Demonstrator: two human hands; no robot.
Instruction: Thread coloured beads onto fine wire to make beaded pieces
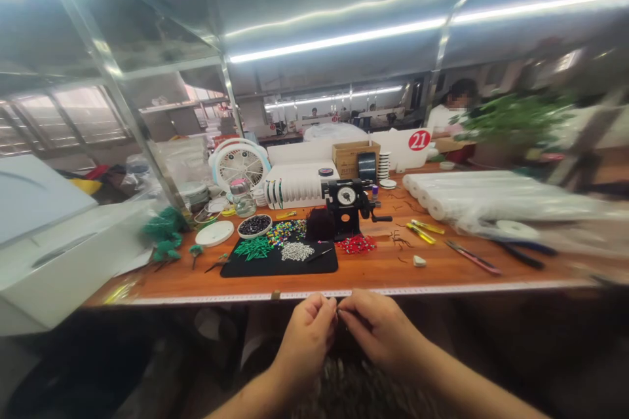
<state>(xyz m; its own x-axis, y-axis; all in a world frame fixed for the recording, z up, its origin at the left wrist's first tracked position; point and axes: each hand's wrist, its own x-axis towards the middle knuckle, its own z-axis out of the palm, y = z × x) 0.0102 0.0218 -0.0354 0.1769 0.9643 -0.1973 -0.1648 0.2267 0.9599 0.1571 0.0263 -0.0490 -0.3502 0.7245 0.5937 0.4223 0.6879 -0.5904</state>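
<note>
My left hand (310,328) and my right hand (374,322) meet just off the table's front edge. Both have their fingers pinched together, with the tips almost touching. What lies between the fingertips is too small to make out. Beyond them, a black mat (275,267) bears green pieces (253,248), silvery pieces (297,251) and mixed coloured beads (287,232). A red heap with light specks (358,245) lies right of the mat. Behind it stands a black hand-cranked machine with a dial (345,211).
A measuring tape (413,289) runs along the front edge. Pliers (472,258), yellow cutters (420,233) and plastic-wrapped white rolls (472,193) lie to the right. A bowl of dark beads (254,226), a fan (240,167) and a white box (44,275) stand left. Another person (449,114) sits beyond.
</note>
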